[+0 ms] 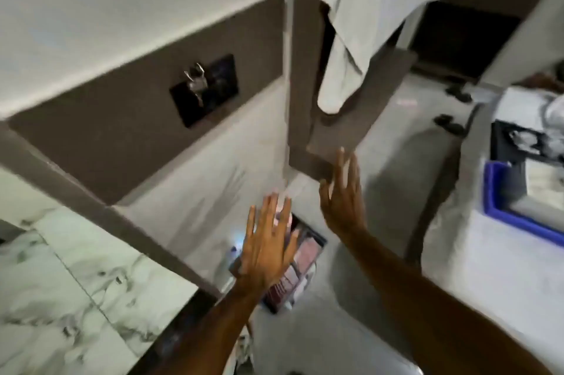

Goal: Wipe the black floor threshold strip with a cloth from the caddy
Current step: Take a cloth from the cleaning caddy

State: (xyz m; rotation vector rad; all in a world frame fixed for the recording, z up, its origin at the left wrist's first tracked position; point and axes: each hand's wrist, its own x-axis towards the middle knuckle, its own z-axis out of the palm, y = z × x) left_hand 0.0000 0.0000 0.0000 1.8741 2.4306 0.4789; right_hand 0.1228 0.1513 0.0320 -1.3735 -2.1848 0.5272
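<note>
Left grip [268,249], right grip [343,202]: bare, no gloves, rings or sleeves; forearms uncovered.

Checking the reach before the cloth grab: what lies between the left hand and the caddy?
Nothing. In the head view the open left hand hovers directly over the caddy, partly covering it; its pinkish cloths show just beyond the fingers. Blur hides whether they touch.

There is a single view, from a wide-angle camera worn on the person's head. It looks forward and steeply down, tilted so that the wall [137,23] slants across the upper left and the floor [396,161] fills the middle and right. Both forearms reach out from the lower edge, close to the lens. The caddy [297,261] sits near the centre, low and fairly near. Straight lines bend toward the edges, and the picture is blurred.
</note>
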